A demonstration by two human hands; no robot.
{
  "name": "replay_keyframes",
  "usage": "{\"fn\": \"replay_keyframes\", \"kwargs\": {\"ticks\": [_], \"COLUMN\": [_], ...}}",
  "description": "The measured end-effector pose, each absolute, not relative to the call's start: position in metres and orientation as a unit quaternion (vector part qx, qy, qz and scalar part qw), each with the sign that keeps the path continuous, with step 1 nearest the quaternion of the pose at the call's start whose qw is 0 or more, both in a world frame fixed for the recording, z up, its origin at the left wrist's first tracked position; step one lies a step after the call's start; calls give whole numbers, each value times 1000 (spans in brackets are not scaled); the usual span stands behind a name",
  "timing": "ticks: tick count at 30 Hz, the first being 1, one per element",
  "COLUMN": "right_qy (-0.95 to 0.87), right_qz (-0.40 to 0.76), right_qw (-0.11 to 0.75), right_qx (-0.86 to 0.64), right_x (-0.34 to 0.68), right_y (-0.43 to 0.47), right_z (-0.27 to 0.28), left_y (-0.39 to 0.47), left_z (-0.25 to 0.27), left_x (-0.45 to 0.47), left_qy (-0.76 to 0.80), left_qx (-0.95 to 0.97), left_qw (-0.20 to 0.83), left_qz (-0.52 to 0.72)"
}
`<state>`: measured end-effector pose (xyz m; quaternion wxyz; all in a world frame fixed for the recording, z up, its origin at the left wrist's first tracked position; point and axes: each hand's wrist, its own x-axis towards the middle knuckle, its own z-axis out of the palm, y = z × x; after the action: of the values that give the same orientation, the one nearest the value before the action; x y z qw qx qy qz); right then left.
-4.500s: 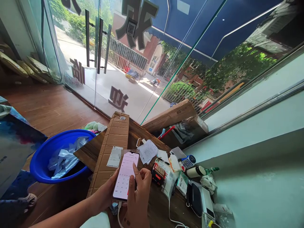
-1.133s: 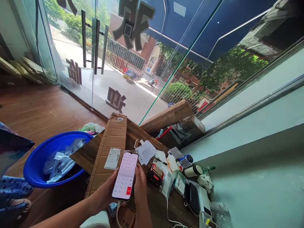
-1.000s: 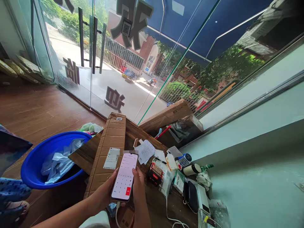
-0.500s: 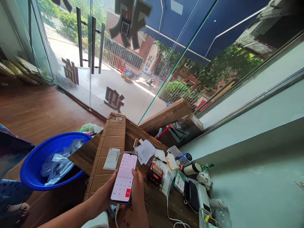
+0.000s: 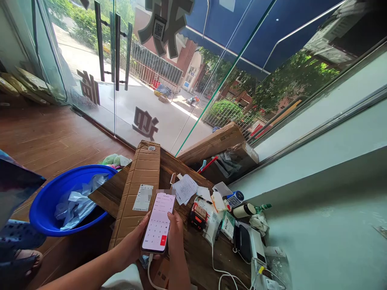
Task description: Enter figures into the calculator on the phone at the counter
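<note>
A smartphone (image 5: 159, 223) with a number keypad on its lit screen is held upright between both my hands, a white cable (image 5: 149, 266) plugged into its lower end. My left hand (image 5: 137, 237) wraps the phone's left edge. My right hand (image 5: 175, 229) grips the right edge, its thumb over the upper part of the screen. Behind the phone, a long cardboard box (image 5: 142, 169) with a white label (image 5: 142, 197) lies on the dark wooden table (image 5: 205, 262).
Right of the phone lie papers (image 5: 185, 188), a black and red device (image 5: 198, 217), a black pouch (image 5: 242, 241) and a bottle (image 5: 244, 210). A blue tub (image 5: 39, 225) holding plastic bags stands left, near another person's foot (image 5: 28, 257). Glass doors (image 5: 127, 117) stand beyond the table.
Both hands keep hold of the phone, with the right thumb slightly higher on the screen. The camera view has shifted slightly, and the person at left has moved a little.
</note>
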<state>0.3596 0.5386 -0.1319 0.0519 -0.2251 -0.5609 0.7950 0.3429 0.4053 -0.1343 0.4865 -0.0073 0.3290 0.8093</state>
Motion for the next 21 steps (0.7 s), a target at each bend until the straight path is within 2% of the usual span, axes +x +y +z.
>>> {"fn": "replay_keyframes", "kwargs": {"ticks": [21], "right_qy": [-675], "right_qz": [721], "right_qw": [44], "right_qx": [-154], "right_x": [383], "right_y": [546], "right_z": [-107], "left_y": [409], "left_z": [-125], "left_x": [339], "left_qy": [331], "left_qx": [-44], "left_qw": [490], "left_qz": [806]}}
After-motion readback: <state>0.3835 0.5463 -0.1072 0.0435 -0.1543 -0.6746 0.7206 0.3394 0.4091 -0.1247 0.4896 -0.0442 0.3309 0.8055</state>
